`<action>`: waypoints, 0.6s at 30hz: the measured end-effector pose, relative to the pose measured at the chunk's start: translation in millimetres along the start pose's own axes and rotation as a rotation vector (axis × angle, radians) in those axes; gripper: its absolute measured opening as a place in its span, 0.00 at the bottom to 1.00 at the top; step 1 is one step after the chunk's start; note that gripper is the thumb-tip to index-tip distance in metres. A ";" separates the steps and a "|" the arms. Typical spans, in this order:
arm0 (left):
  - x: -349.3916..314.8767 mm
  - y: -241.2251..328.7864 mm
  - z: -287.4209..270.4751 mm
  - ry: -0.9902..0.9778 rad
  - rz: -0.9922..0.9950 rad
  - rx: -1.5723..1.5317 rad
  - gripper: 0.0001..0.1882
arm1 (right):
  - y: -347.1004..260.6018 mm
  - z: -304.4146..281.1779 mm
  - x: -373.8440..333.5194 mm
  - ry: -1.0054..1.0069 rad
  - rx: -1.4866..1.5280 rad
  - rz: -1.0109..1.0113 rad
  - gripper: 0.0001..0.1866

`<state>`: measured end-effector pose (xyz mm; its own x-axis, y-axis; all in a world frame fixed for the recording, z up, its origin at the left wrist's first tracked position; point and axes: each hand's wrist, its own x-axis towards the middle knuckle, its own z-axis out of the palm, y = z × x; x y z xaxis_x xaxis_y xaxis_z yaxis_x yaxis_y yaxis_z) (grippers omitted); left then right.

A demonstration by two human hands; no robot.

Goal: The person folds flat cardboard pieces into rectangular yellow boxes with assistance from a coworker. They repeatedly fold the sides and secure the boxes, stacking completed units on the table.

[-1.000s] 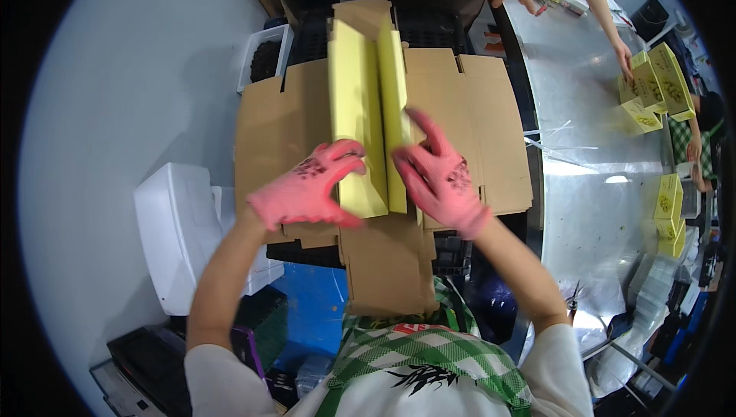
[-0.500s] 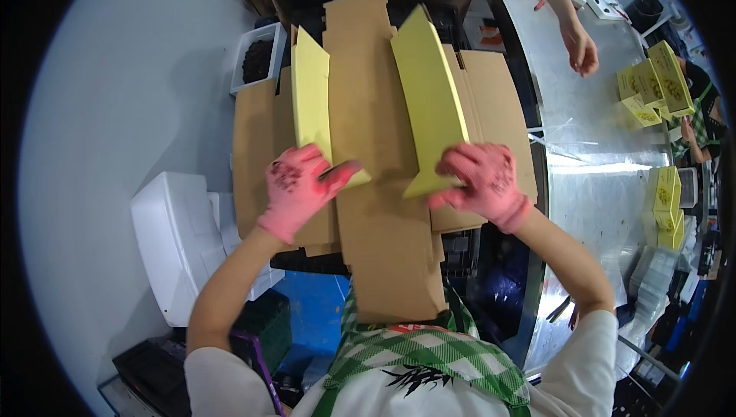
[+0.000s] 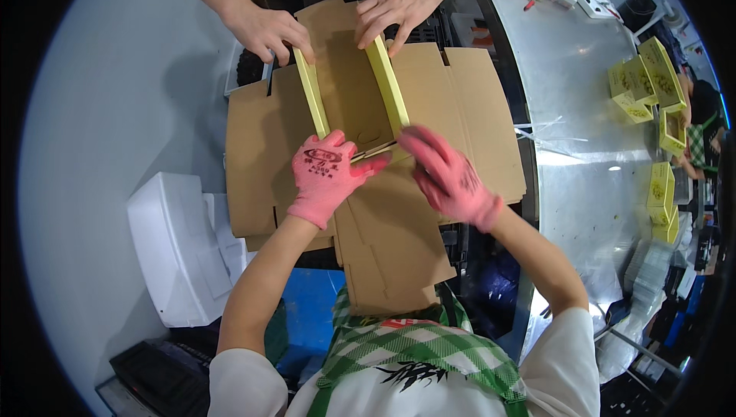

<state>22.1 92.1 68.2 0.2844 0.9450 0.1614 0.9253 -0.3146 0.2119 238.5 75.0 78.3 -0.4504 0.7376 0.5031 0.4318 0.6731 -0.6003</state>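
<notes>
A half-folded cardboard box (image 3: pixel 349 87) lies in the middle, brown inside, with its two yellow side walls standing up. My pink-gloved left hand (image 3: pixel 326 175) grips the near end of the left wall (image 3: pixel 312 95), its thumb reaching along the short near end. At the near right corner is my gloved right hand (image 3: pixel 452 179), slightly blurred. Its fingers are stretched out, their tips by the near end of the right wall (image 3: pixel 389 87); whether they touch it is unclear. Opposite me, another person's two hands (image 3: pixel 272 31) (image 3: pixel 395 12) hold the far ends of both walls.
Flat brown cardboard sheets (image 3: pixel 483 118) lie beneath the box. A metal table (image 3: pixel 579 164) at the right bears yellow boxes (image 3: pixel 661 195) and clear plastic packs (image 3: pixel 648 267). White foam boxes (image 3: pixel 180 248) stand at the left by the wall. Another person's arm shows at far right.
The other person's hands have come onto the far ends of the walls. Both walls now stand lower and narrower, folded over. My hands have moved closer together at the near end.
</notes>
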 end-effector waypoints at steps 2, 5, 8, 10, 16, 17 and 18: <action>-1.9 -0.2 -0.2 0.060 0.062 0.038 0.22 | 4.5 -20.6 -48.4 -0.417 -0.316 -0.118 0.30; -6.3 3.3 0.0 0.078 0.090 0.064 0.21 | 4.3 -20.5 -87.8 -0.630 -0.473 -0.350 0.30; -10.8 11.0 0.4 0.056 0.051 0.038 0.21 | 5.2 -16.9 -89.5 -0.659 -0.422 -0.467 0.28; -9.5 8.8 -0.5 0.052 0.049 0.035 0.21 | 6.4 -18.0 -84.0 -0.571 -0.359 -0.470 0.27; -5.8 -2.1 1.0 0.148 0.095 -0.064 0.20 | 6.6 -17.3 -2.5 0.160 -0.286 -0.170 0.22; -5.2 -8.1 0.4 0.063 0.117 -0.161 0.17 | 18.6 -8.3 10.2 0.148 -0.148 -0.144 0.22; -4.4 -25.4 1.4 -0.108 0.181 -0.237 0.14 | 33.1 3.0 18.5 0.138 -0.013 -0.112 0.21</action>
<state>-2.3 96.1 60.7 0.4762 0.8716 0.1164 0.7764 -0.4789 0.4097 242.1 110.7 65.8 -0.3854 0.6574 0.6475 0.3951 0.7517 -0.5281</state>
